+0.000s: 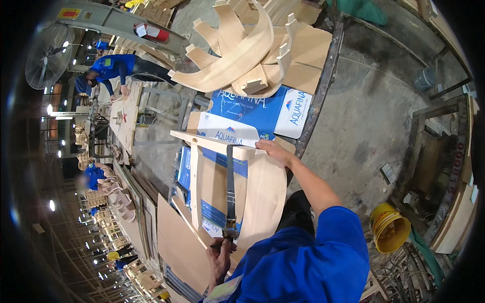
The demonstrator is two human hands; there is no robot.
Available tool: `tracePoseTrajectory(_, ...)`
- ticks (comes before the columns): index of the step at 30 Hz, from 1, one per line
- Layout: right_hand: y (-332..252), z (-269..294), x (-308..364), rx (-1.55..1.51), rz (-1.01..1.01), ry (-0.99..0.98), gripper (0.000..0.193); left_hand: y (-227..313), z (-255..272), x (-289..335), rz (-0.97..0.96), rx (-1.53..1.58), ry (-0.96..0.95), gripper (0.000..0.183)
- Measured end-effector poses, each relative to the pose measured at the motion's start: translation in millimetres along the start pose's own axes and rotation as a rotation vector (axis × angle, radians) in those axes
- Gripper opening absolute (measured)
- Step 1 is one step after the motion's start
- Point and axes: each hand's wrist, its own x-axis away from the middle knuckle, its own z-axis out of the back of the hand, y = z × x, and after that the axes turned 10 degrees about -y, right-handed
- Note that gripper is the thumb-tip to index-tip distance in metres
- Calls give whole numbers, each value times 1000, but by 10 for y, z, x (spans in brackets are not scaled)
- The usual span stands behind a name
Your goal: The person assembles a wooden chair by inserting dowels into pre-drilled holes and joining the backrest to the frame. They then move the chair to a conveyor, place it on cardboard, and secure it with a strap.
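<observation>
"Concrete-floored workshop (pixel 364 101), with a dark-edged bench (pixel 322 86) spread with brown cardboard and blue-and-white cartons (pixel 242 113). What holds the centre?"

"A pale wooden frame (pixel 260 197) with a straight rail (pixel 209 142) and a broad curved board, lying on the cartons before a person in a blue short-sleeved shirt (pixel 313 262). A flat dark strap (pixel 230 187) crosses it, from the rail at 12 o'clock to a metal buckle (pixel 230 230) at 6."

"And the hands?"

"At the frame's 6 o'clock, the left hand (pixel 221 257) is closed at the buckle's lower end, its palm hidden. At 1 o'clock, the right hand (pixel 275 151) lies over the end of the rail, fingers touching the corner; whether it grips firmly, I cannot tell."

"Elsewhere?"

"At 12 o'clock, curved pale wooden parts (pixel 227 65) are heaped on the same bench. At 4, a scuffed yellow bucket (pixel 389 228). At 10, a co-worker in blue (pixel 116 66) leans over a second, pale-topped bench (pixel 130 108), near a large round fan (pixel 48 56)."
</observation>
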Motion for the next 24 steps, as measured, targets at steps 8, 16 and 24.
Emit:
tracePoseTrajectory(8, 110, 71, -33, -28, -9, 49, 30, 106, 107, -128, 8, 124, 29, 19)
tracePoseTrajectory(16, -499, -197, 53, 178, 170, -53, 28, 165, 84, -95, 122, 45, 19, 17)
tracePoseTrajectory(24, -759, -574, -107, 214, 361, -71, 34, 117, 116, -114, 147, 47, 55, 18)
